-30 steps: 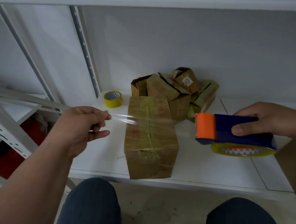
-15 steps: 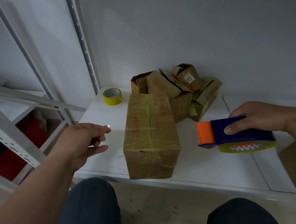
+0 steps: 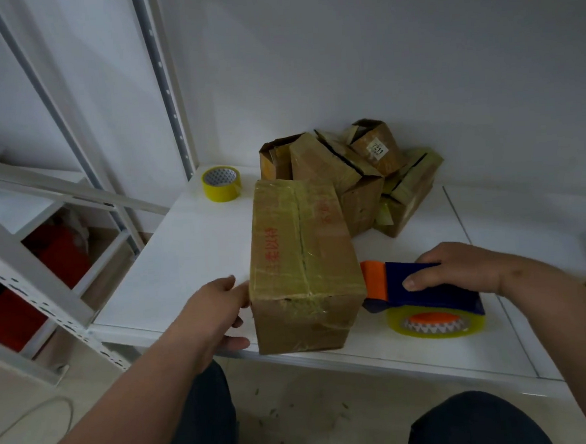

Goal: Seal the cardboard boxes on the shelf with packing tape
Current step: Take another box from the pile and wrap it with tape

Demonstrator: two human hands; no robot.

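Cardboard box sits at the shelf front edge; my left hand presses its side, right hand clamps the tape dispenser. Pulling hard could drag it off.

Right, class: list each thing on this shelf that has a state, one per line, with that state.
Front box: closed, taped.
Back boxes: piled, some flaps open.
Tape dispenser: gripped, against the box's right side.
Yellow roll: lying flat, untouched.
Left hand: touching the box's left side.
Right hand: gripping the dispenser.
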